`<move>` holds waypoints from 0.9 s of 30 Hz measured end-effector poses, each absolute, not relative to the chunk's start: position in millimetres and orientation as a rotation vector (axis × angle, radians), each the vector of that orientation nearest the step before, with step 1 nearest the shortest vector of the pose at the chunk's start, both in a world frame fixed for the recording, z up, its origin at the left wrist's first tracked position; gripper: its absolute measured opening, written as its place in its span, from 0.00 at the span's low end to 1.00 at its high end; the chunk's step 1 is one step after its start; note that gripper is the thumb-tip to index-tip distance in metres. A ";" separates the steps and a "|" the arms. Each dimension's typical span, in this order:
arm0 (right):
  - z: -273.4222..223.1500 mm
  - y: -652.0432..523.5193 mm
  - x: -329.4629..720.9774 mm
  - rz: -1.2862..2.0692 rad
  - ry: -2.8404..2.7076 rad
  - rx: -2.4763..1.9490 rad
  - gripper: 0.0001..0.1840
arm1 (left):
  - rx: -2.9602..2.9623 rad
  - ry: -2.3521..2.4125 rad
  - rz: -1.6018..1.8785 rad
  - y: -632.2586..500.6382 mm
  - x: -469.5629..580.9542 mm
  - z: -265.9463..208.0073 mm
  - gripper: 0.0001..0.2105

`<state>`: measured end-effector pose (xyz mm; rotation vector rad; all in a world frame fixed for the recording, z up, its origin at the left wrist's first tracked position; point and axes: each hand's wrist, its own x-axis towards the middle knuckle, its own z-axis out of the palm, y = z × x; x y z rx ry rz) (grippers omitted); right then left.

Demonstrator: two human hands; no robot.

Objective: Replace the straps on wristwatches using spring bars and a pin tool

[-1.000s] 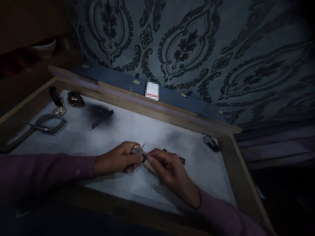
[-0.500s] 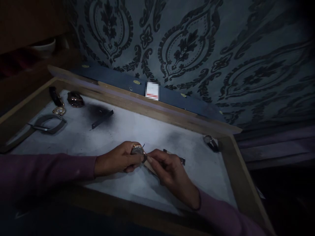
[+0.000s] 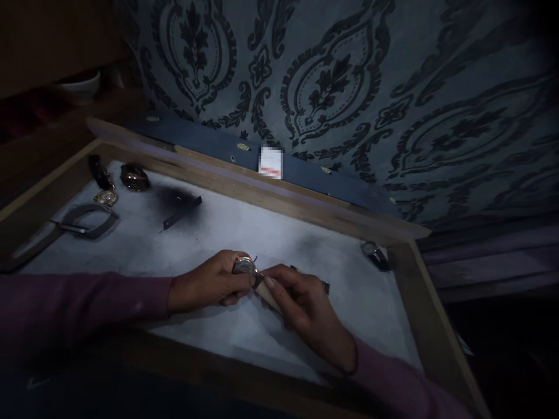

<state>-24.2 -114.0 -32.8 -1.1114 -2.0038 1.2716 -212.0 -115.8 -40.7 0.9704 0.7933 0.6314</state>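
My left hand (image 3: 218, 279) is closed around a round wristwatch (image 3: 243, 265) with a rose-gold-coloured rim, its thumb lying across the lower edge of the case. At the right side of the case, the thumb and forefinger of my right hand (image 3: 303, 299) pinch a beige watch strap (image 3: 268, 295) close to where it meets the watch. A thin dark pin-like bit (image 3: 255, 259) sticks up beside the rim. Part of the strap disappears under my right hand. Behind that hand, a dark metallic piece (image 3: 325, 287) shows only in part.
The wooden tray (image 3: 413, 291) has raised sides. At its left lie a gold-faced watch (image 3: 105, 198), a dark watch (image 3: 134, 177) and a looped grey strap (image 3: 89, 220). A flat dark strip (image 3: 182, 213) lies farther in; another watch (image 3: 374, 256) sits at right. Patterned wallpaper rises behind.
The right thumb has shifted slightly up and right along the strap, baring more of its beige surface. My left hand and the watch have stayed nearly still.
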 end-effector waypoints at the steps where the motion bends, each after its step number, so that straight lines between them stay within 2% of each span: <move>1: -32.7 -114.1 -24.2 1.292 -1.986 -1.115 0.14 | 0.971 0.792 0.633 -115.8 -212.0 -40.5 0.09; 12: -34.7 -115.2 -23.0 1.604 -1.764 -1.216 0.17 | 0.958 0.792 0.656 -116.5 -211.6 -41.0 0.09; 27: -34.0 -114.4 -22.8 1.545 -1.826 -1.188 0.17 | 0.948 0.811 0.639 -115.5 -210.9 -38.5 0.09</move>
